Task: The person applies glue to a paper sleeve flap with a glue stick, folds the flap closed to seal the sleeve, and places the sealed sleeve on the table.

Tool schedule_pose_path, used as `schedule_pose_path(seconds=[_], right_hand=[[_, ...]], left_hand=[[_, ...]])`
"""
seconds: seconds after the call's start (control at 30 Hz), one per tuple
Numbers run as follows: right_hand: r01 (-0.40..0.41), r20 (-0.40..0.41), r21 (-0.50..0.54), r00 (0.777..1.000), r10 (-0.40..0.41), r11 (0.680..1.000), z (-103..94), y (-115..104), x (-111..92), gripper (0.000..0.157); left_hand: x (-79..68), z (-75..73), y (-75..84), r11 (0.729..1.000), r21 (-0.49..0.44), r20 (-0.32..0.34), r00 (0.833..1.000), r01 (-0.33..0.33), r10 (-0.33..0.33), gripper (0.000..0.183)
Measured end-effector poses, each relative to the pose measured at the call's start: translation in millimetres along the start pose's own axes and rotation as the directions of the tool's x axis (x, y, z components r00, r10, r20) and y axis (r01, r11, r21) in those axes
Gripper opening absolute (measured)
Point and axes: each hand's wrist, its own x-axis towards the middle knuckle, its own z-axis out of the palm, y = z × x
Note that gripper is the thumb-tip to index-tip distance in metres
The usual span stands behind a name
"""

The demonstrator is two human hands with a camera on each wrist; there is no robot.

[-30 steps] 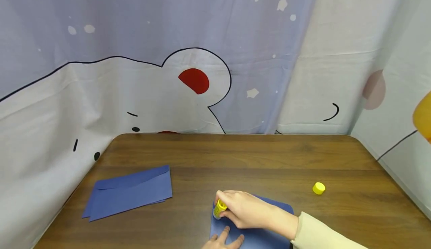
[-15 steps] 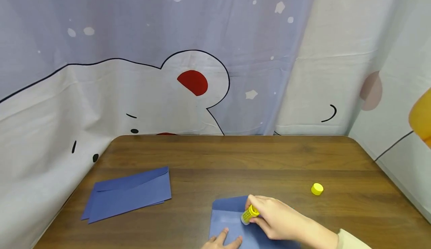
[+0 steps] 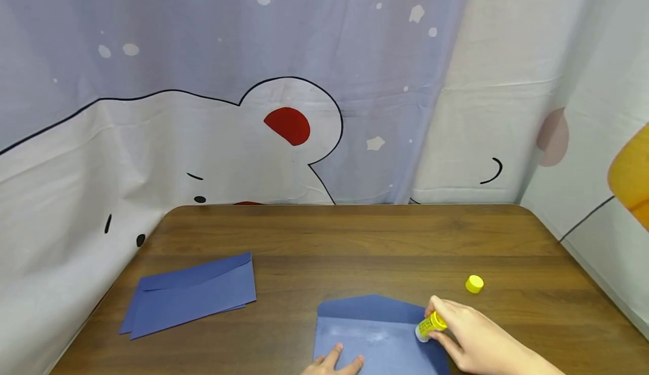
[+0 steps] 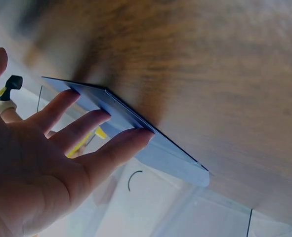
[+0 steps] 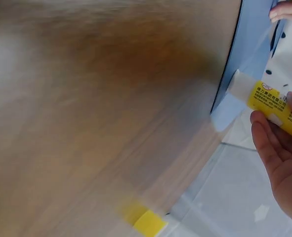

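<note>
A blue envelope (image 3: 375,341) lies on the table near its front edge, its flap (image 3: 370,309) unfolded away from the person. My left hand (image 3: 332,364) presses on the envelope's body with spread, fairly straight fingers, also seen in the left wrist view as a hand (image 4: 62,158). My right hand (image 3: 471,335) pinches a yellow glue stick (image 3: 431,326), tilted, its white end down on the envelope near the right end of the flap fold. In the right wrist view the glue stick (image 5: 271,103) meets the blue paper, thumb and fingers around its label. A whitish smear shows on the envelope's middle.
The yellow cap (image 3: 474,284) stands on the wooden table (image 3: 355,240) beyond my right hand. Several blue envelopes (image 3: 192,296) lie overlapped at the left. A printed curtain (image 3: 228,138) hangs behind the table's far edge.
My right hand has slid the glue stick from the envelope's left end to its right end, uncovering the flap. The left hand stays in place.
</note>
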Motion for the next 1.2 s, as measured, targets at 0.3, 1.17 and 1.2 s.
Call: schedule_pose_path(seconds=[0.3, 1.17, 1.2], right_hand=[[-0.156, 0.051, -0.028, 0.986, 0.157, 0.987, -8.6, -4.5, -12.0, 0.03], [0.231, 0.058, -0.027, 0.972, -0.229, 0.973, 63.6, -39.0, 95.7, 0.03], [0.236, 0.07, -0.022, 0.97, -0.234, 0.972, 66.7, -41.1, 100.8, 0.029]], left_hand=[[-2.0, -1.1, 0.4, 1.0, -0.002, -0.01, 1.0, -0.012, 0.012, 0.044], [-2.2, -5.0, -2.3, 0.868, 0.423, -0.101, 0.938, -0.26, 0.33, 0.044], [-1.4, -6.4, -1.5, 0.883, 0.392, -0.069, 0.949, -0.258, 0.307, 0.045]])
